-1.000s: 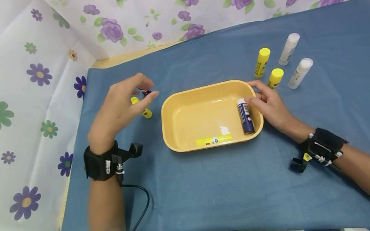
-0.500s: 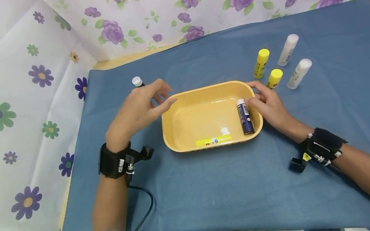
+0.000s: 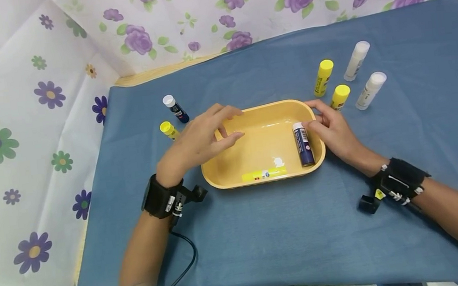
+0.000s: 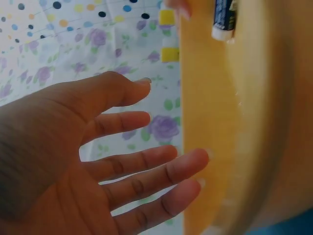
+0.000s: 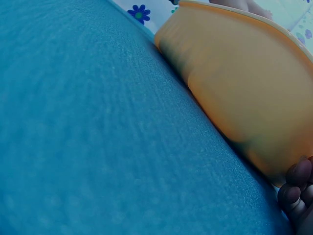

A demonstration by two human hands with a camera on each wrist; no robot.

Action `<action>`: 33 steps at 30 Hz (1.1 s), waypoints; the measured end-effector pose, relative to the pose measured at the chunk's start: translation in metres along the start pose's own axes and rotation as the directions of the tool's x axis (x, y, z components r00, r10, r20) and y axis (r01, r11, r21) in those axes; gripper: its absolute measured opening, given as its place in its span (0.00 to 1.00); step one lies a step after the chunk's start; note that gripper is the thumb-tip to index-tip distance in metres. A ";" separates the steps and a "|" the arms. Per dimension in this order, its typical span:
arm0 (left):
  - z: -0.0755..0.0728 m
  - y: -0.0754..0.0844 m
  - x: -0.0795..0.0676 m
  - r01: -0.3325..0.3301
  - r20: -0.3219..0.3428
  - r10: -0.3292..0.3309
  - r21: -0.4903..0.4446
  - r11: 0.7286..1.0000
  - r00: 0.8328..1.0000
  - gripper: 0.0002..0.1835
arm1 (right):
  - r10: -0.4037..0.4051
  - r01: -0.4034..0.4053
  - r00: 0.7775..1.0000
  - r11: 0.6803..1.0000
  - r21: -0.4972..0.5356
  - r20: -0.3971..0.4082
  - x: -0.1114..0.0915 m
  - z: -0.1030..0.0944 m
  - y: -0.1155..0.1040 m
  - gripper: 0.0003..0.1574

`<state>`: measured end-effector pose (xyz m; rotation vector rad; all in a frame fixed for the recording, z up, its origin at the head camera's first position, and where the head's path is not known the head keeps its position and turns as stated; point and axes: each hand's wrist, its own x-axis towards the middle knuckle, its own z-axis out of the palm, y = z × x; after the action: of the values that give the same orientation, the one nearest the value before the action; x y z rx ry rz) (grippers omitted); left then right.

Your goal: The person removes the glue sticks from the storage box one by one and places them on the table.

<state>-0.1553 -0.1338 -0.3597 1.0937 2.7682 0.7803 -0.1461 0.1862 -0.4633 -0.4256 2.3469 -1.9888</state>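
Note:
My left hand (image 3: 197, 141) hovers over the left end of a yellow plastic tray (image 3: 259, 112), its fingers spread and holding nothing. In the left wrist view, that hand's fingertips (image 4: 195, 159) overlap the tray wall (image 4: 205, 98); whether they touch it, I cannot tell. On the right end, my right hand (image 3: 334, 132) pinches the rim, thumb inside and fingers outside. Inside the tray, a navy glue stick with a white cap (image 3: 304, 146) leans by that thumb. A yellow glue stick (image 3: 263, 174) lies along the near wall. In the right wrist view, only some fingers (image 5: 299, 174) show.
Left of the tray stand another navy glue stick (image 3: 176, 109) and a yellow one (image 3: 169, 130), partly covered by the left hand. To the right are two yellow glue sticks (image 3: 323, 78) and two white ones (image 3: 356, 61). Blue cloth (image 3: 264, 237) covers the table.
My left hand has moved right, away from the navy and yellow glue sticks at the left, and over the tray. The right hand keeps its hold on the rim.

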 end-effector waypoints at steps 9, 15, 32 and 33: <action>0.022 0.000 0.007 -0.030 0.077 0.032 -0.028 0.999 0.996 0.23 | 0.014 -0.014 1.000 1.000 -0.002 0.006 0.000 0.000 0.001 0.23; 0.031 0.001 0.012 -0.060 0.102 0.065 -0.052 0.997 0.993 0.22 | 0.011 -0.011 1.000 1.000 -0.012 0.011 0.001 0.000 0.001 0.23; 0.068 0.045 0.037 -0.129 0.306 0.094 0.094 0.987 0.947 0.29 | 0.000 0.000 1.000 1.000 0.003 0.011 0.000 -0.001 0.001 0.23; 0.070 0.047 0.038 -0.141 0.305 0.099 0.118 0.983 0.947 0.29 | 0.000 -0.001 1.000 1.000 0.006 0.014 0.001 -0.001 0.001 0.23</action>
<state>-0.1381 -0.0494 -0.3938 1.2948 2.5490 0.3950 -0.1469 0.1871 -0.4640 -0.4367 2.3327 -1.9854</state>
